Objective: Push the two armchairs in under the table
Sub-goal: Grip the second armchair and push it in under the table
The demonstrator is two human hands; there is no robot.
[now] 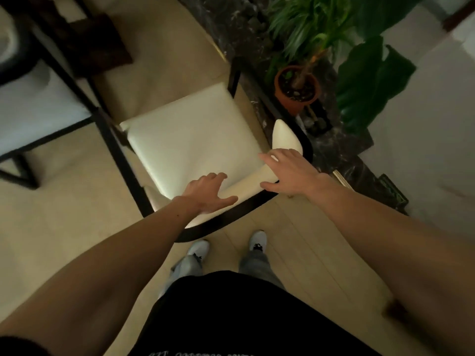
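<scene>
An armchair with a cream seat (pixel 190 134) and a dark curved frame stands right in front of me, its backrest (pixel 246 191) nearest my legs. My left hand (pixel 208 194) lies with fingers spread on the top of the backrest near its middle. Over the backrest's right end my right hand (pixel 290 173) hovers or rests, also spread. Neither hand is closed around the frame. A second pale seat with a dark frame (pixel 38 109) shows at the left edge, blurred. I cannot make out a tabletop.
A dark marble ledge (pixel 341 150) runs along the right of the chair, carrying a terracotta plant pot (pixel 295 93) and large green leaves (pixel 370 80). A dark brown block (pixel 97 44) stands on the beige floor beyond the chair. My feet (pixel 226 246) are just behind the backrest.
</scene>
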